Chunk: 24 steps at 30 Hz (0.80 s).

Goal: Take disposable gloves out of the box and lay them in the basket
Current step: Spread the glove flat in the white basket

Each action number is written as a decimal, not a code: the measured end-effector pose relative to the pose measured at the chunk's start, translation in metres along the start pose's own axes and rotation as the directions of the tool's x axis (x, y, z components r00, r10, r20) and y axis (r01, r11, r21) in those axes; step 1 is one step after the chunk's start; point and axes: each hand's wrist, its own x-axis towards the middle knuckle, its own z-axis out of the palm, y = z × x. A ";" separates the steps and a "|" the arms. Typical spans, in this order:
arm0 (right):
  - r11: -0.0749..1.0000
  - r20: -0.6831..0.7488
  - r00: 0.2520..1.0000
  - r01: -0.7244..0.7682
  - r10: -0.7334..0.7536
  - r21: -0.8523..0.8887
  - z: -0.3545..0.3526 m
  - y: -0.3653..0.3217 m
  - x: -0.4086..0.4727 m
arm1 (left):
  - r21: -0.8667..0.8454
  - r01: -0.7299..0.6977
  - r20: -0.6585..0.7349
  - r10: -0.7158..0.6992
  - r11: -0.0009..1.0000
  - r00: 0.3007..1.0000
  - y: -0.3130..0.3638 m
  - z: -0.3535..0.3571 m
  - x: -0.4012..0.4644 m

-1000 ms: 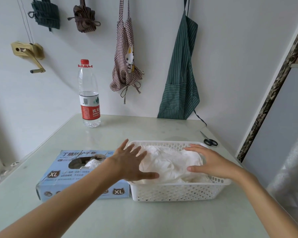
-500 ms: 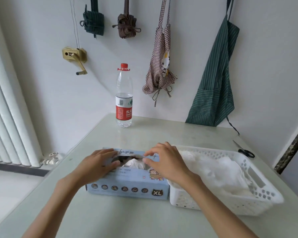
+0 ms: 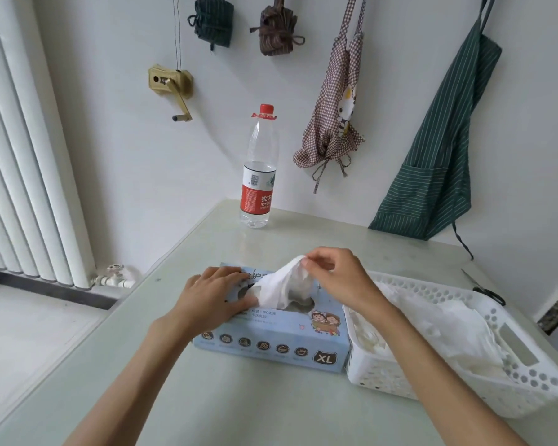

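While my left hand (image 3: 211,297) presses flat on the box (image 3: 271,329), my right hand (image 3: 332,272) pinches a glove (image 3: 281,288), with the basket (image 3: 464,381) lower right.

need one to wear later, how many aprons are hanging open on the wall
2: a brown checked apron right of the water bottle, and a green striped apron further right. Two tied cloth bundles higher up may be folded aprons; cannot tell.

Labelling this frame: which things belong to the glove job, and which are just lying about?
Job: box, glove pinched by right hand, left hand holding the box down, basket.
Lying about: bottle, scissors, aprons, table.
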 end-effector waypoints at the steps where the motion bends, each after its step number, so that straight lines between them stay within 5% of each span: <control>1: 0.996 -0.010 1.000 -0.025 0.026 0.084 -0.003 -0.001 0.000 | 0.014 0.002 0.016 -0.002 1.000 1.000 0.000 0.000 0.001; 4: 0.989 0.080 0.995 -0.065 0.054 0.135 -0.009 -0.004 -0.002 | -0.018 0.021 -0.009 -0.021 1.000 1.000 0.000 -0.005 0.005; 7: 0.986 0.049 0.997 -0.060 0.053 0.155 -0.008 -0.002 -0.004 | -0.292 -0.076 -0.169 0.026 0.953 0.985 0.015 -0.017 0.009; 11: 0.972 0.000 0.998 -0.065 0.067 0.224 0.004 0.003 -0.002 | -0.638 -0.139 0.010 0.188 0.757 0.982 0.041 -0.027 0.016; 18: 0.962 -0.017 0.989 -0.138 0.146 0.234 0.009 0.006 0.004 | -0.545 -0.134 0.027 0.177 0.828 0.984 0.042 -0.024 0.038; 20: 0.953 0.018 0.986 -0.165 0.166 0.252 0.005 0.006 0.005 | -0.474 -0.143 -0.062 0.129 0.869 0.990 0.040 -0.027 0.042; 24: 0.984 0.150 0.983 -0.124 0.105 0.125 0.000 0.007 0.001 | -0.631 -0.163 -0.167 0.073 0.758 0.983 0.035 -0.031 0.041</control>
